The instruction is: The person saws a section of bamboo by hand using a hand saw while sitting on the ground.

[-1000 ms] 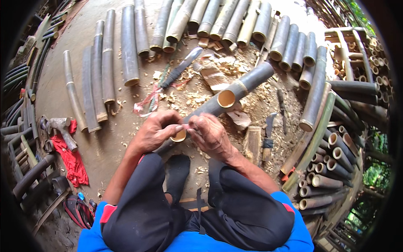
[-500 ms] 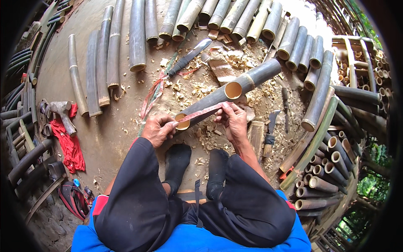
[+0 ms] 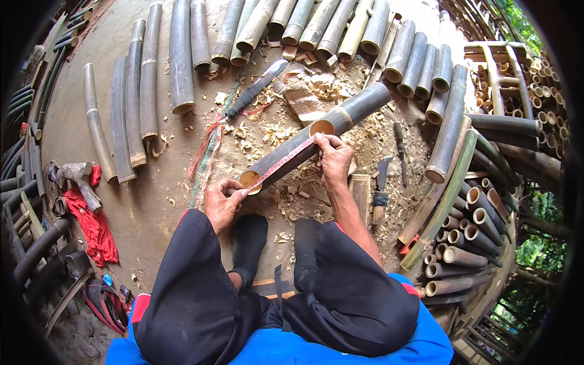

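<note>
A dark bamboo tube (image 3: 360,108) lies slantwise before my feet. Its open end (image 3: 250,180) points at me, and a rounded hole (image 3: 321,128) is cut in its upper side. Stretched along the tube between that end and the hole is a pink tape measure (image 3: 283,162). My left hand (image 3: 221,203) pinches the tape at the open end, thumb on top. The fingers of my right hand (image 3: 334,159) close on the tape's other part at the near edge of the hole.
Wood shavings (image 3: 243,140) litter the ground. A wrapped-handle knife (image 3: 258,88) lies beyond the tube; a curved knife (image 3: 381,188) and a chisel (image 3: 399,152) lie to the right. Bamboo tubes (image 3: 181,58) line the far side. A mallet (image 3: 82,182) rests by red cloth (image 3: 91,225).
My right hand has moved up to the hole's edge. The tape now runs along the tube instead of crossing above its near end. The whole view has shifted slightly.
</note>
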Demonstrator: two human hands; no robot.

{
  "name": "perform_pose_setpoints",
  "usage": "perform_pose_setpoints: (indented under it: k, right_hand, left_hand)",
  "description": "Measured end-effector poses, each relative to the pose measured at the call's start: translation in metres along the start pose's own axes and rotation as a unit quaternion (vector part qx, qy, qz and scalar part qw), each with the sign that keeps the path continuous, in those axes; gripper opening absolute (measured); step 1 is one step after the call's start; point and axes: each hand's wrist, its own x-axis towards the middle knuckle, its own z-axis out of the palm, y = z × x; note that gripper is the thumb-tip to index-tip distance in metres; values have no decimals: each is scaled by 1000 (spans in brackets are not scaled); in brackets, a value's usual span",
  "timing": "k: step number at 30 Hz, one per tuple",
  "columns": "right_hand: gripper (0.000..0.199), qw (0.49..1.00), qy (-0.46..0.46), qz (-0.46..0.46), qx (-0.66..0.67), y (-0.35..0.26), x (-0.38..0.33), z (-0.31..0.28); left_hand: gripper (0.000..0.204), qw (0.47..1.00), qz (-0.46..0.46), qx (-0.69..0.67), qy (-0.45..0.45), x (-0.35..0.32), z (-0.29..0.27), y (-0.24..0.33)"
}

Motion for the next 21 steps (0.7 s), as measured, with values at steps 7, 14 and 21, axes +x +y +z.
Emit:
perform_pose_setpoints:
  k: [7, 14, 21]
  right_hand:
    - [16, 1000, 22, 6, -18, 6, 6, 3]
    - [17, 999, 39, -20, -5, 17, 8, 9]
    - [17, 999, 38, -9, 10, 12, 3, 9]
  left_hand:
    - [15, 998, 28, 7, 50, 4, -1, -13]
    - [14, 994, 70, 44, 78, 12, -8, -28]
    - [19, 996, 30, 29, 76, 18, -7, -29]
